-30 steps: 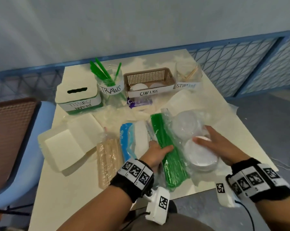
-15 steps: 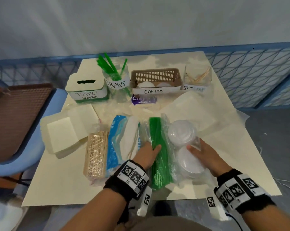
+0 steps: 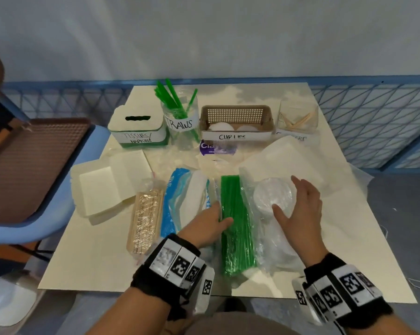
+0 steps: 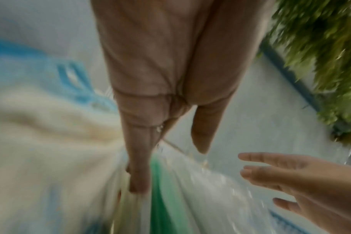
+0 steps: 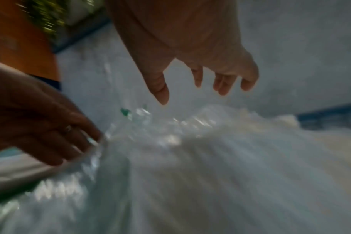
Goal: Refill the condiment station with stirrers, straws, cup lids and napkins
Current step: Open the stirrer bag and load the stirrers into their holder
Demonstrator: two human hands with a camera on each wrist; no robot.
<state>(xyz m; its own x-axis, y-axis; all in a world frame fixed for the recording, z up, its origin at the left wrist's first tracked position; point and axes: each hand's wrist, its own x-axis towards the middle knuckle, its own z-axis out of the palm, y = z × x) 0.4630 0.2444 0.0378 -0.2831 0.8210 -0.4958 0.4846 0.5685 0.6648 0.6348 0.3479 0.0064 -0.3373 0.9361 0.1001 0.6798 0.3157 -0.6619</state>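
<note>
Beneath the spread, empty fingers [image 3: 297,187] of the right hand [image 3: 300,209], bagged cup lids [image 3: 274,197] are seen on the cream tabletop [image 3: 349,238], while green straws [image 3: 235,221] are touched by the left hand [image 3: 204,226], its fingers extended, before a white wall [image 3: 204,32].

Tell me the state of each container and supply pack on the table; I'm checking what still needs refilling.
Straw jar: upright, a few green straws inside.
Cup lids basket: two white lids, mostly empty.
Stirrer container: a few wooden stirrers.
Tissue box: closed, no tissue showing at the slot.
Green straw pack: lying flat, left hand on it.
Lid bag: right hand open above it.
Stirrer pack: wrapped, untouched.
</note>
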